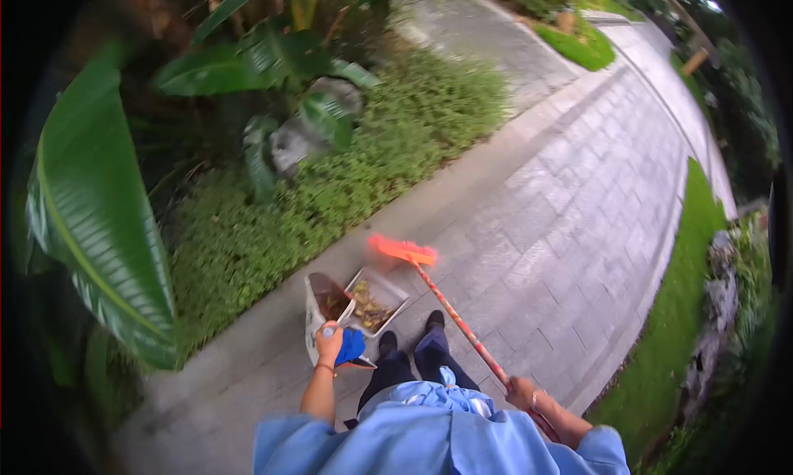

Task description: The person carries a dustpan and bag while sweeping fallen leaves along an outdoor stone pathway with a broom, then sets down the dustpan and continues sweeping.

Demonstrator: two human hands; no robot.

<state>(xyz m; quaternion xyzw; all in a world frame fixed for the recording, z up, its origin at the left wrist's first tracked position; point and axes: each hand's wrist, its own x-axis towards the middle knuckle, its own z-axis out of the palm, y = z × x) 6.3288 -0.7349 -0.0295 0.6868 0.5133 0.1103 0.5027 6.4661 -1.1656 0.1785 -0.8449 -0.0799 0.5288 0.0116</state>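
Over paving (562,235), one broom (406,250), one dustpan (390,291)

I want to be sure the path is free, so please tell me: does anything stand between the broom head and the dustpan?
Nothing visible does. The blurred broom head, on the pole held by the right hand, is just beyond the far edge of the dustpan, with only paving visible between them.

Broom (457,319) between dustpan (395,292) and free paving (570,244)
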